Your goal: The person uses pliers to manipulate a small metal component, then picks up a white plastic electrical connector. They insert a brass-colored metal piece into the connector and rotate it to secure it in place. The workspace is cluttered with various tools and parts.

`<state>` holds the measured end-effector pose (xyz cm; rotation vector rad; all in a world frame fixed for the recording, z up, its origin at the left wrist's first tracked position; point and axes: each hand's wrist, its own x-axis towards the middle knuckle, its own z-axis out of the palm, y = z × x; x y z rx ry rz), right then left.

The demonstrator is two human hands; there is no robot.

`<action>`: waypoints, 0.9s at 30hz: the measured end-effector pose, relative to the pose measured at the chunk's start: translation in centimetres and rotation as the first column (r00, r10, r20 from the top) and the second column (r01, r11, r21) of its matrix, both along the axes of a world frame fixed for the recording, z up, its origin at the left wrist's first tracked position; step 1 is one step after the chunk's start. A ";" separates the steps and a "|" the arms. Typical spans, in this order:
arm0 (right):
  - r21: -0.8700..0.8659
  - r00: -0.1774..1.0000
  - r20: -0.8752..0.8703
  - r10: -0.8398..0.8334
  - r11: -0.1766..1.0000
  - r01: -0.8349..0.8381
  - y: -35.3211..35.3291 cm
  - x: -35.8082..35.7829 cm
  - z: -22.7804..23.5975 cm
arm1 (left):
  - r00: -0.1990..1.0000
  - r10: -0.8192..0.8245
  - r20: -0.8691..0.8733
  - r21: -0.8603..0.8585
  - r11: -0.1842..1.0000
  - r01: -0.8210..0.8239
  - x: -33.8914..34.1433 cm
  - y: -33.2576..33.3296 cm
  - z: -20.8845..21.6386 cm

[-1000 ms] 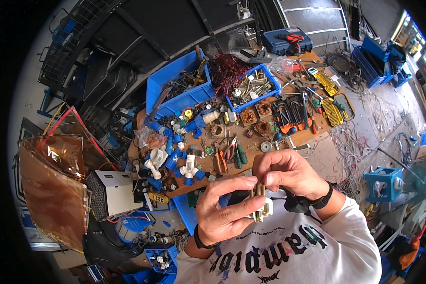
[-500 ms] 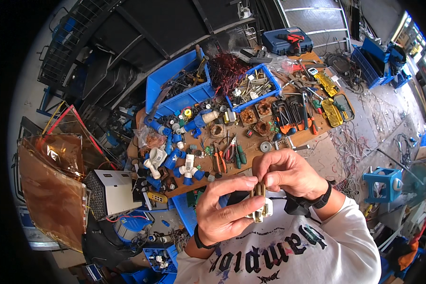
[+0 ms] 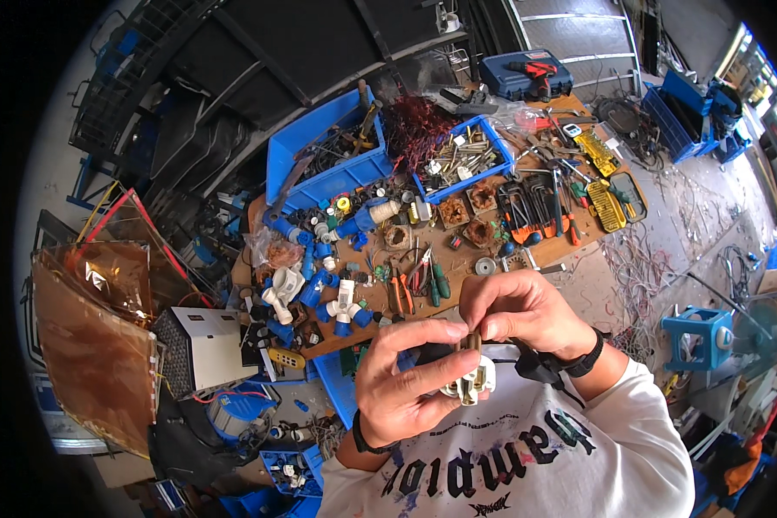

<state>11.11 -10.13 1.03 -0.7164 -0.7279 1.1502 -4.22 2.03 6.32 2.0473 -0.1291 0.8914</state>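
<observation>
In front of my chest, my left hand (image 3: 401, 380) is closed around a white plastic connector insert (image 3: 483, 380) with brass-coloured contacts. Its thumb and fingers press the part from the left side. My right hand (image 3: 540, 319) meets it from above, thumb and forefinger pinched at the upper end of a brass pin (image 3: 472, 343) that stands up from the insert. The exact contact between fingertips and pin is partly hidden by the fingers. Beyond the hands, pliers with orange handles (image 3: 401, 293) and a green-handled tool (image 3: 440, 283) lie on the wooden table (image 3: 373, 298).
At the table's far side stand a large blue bin (image 3: 298, 177) and a smaller blue tray (image 3: 502, 155) of brass pins. Blue and white connectors (image 3: 344, 302) crowd the left. Hex keys (image 3: 527, 207) and a drill (image 3: 540, 73) on a case sit right. Loose wires (image 3: 639, 285) cover the floor.
My left fingers have shifted slightly on the insert, and more of its white body shows. The right hand has stayed nearly in place, still pinching at the pin's top.
</observation>
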 end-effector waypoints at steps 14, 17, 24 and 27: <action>0.326 0.659 0.597 -0.457 0.889 0.321 -0.4 -1.2 1.7 | 1.000 0.026 0.000 0.026 0.999 -0.026 -0.4 0.0 0.5; 0.363 0.589 0.628 -0.509 0.861 0.357 -0.6 -1.4 1.1 | 0.999 0.037 -0.020 0.023 0.999 -0.036 -0.5 -0.2 0.8; 0.501 0.407 0.672 -0.619 0.784 0.367 -0.5 -1.2 1.1 | 1.000 0.021 -0.016 0.017 1.000 -0.021 -0.5 -0.2 0.7; 0.516 0.398 0.647 -0.651 0.757 0.401 -0.5 -1.4 1.1 | 1.000 -0.004 -0.014 0.031 1.000 0.005 -0.5 -0.3 0.5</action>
